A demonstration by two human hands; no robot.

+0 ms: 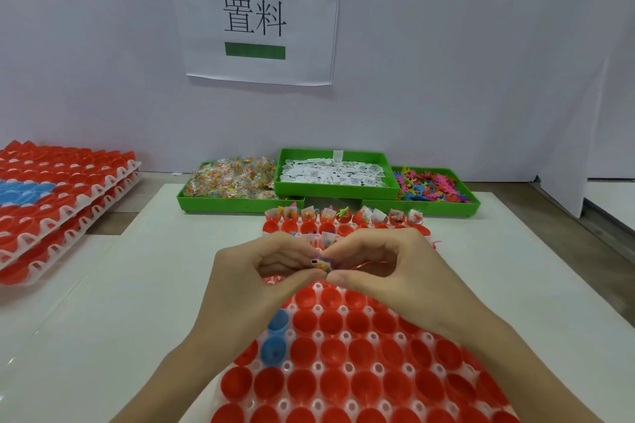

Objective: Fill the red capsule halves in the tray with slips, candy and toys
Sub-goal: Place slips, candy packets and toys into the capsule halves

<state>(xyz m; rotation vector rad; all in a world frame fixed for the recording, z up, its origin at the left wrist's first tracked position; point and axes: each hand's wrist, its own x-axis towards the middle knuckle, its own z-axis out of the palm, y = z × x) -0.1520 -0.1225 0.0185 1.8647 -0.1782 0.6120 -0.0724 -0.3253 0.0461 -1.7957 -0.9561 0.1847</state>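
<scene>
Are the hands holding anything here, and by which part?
Both hands, left and right, pinch a small bundle of a slip and colourful bits between their fingertips, above the tray. The grip is at its edges; finer detail is hidden.

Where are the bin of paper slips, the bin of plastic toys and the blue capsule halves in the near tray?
slip bin [335, 189]: head view, its green front wall.
toy bin [421, 208]: head view, front wall.
blue capsule halves [274, 350]: head view, the nearer blue cup.

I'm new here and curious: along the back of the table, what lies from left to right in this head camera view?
Stacked trays of red capsule halves → green bin of wrapped candy → green bin of paper slips → green bin of colourful toys.
</scene>
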